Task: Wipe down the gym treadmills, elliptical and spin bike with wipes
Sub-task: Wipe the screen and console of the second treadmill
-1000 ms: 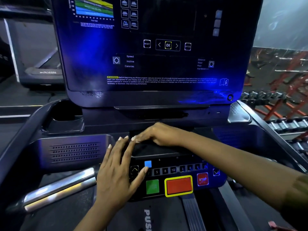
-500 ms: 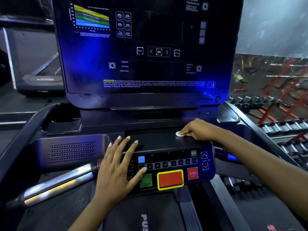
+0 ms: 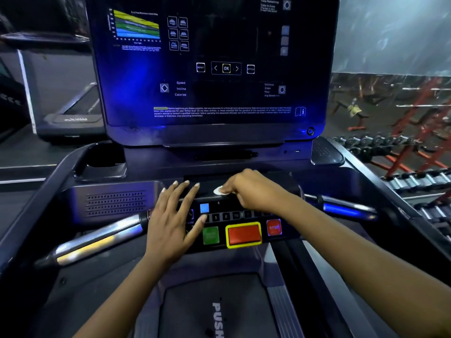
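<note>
A left hand [image 3: 170, 223] lies flat on the left side of the dark rectangular treadmill button panel [image 3: 244, 234]. Behind it, on the black plastic ledge [image 3: 207, 185] below the tall glass display screen [image 3: 212, 69], a right hand [image 3: 253, 191] presses a small white crumpled wipe [image 3: 218, 190].

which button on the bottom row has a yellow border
The wide red button in the middle, between the green button and the smaller red STOP button; only it is framed in yellow.

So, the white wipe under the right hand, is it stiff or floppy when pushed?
Probably floppy: the wipe shows bunched under the right hand. Likely light, being a small wad. It should slide easily on the glossy console ledge.
</note>
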Demonstrator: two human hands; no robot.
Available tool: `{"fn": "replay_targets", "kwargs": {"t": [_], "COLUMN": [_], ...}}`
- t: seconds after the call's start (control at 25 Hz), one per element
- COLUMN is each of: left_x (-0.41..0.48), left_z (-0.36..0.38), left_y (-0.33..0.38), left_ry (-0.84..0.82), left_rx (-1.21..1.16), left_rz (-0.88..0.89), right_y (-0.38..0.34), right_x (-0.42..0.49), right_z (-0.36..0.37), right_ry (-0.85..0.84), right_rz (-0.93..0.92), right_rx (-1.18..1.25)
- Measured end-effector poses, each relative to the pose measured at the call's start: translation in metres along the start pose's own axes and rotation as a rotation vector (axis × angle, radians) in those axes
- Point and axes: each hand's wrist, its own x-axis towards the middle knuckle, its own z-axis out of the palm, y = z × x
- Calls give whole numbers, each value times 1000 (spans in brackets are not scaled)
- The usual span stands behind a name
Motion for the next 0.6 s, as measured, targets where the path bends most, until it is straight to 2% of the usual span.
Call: {"fn": "replay_targets", "kwargs": {"t": [0.16, 0.28, 0.48, 0.6], "left_x": [0, -5, -19, -17], "left_z": [-8, -22, -29, -14], "left_y": [3, 13, 67, 103], "left_ry": [-82, -85, -168, -333], "left_rx": [-68, -186, -286, -363], "left_rz": [-40, -80, 163, 379], "right_y": [-16, -7, 2, 2], "right_x": [-22, -62, -139, -190], "right_z": [-16, -22, 8, 27], "right_ry": [85, 201, 290, 349], "right_rz": [-16, 103, 315, 498], "right_rx": [262, 341, 494, 505]}}
